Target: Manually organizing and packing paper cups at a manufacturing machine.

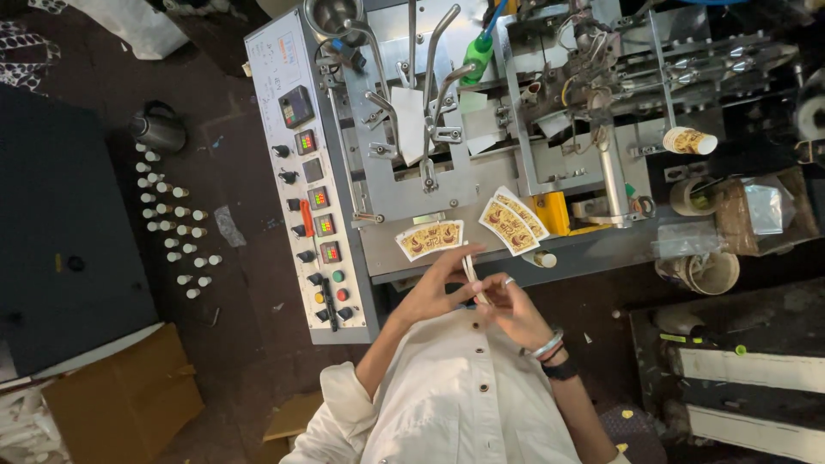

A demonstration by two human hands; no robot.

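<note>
My left hand point(436, 288) and my right hand point(514, 309) meet in front of my chest, both gripping a thin stack of fan-shaped printed paper blanks point(472, 277) seen edge-on. On the machine's grey ledge just beyond lie two more stacks of the same yellow and brown blanks, one point(430, 239) above my left hand and one point(512, 221) above my right. A small white roll point(545, 259) sits at the ledge's edge.
A metal cup-forming machine point(481, 129) fills the top, with a control panel point(314, 215) of switches and buttons on its left side. A finished paper cup point(689, 140) sits at its right. Several small white bottles point(172, 223) and a kettle point(159, 129) stand on the floor left.
</note>
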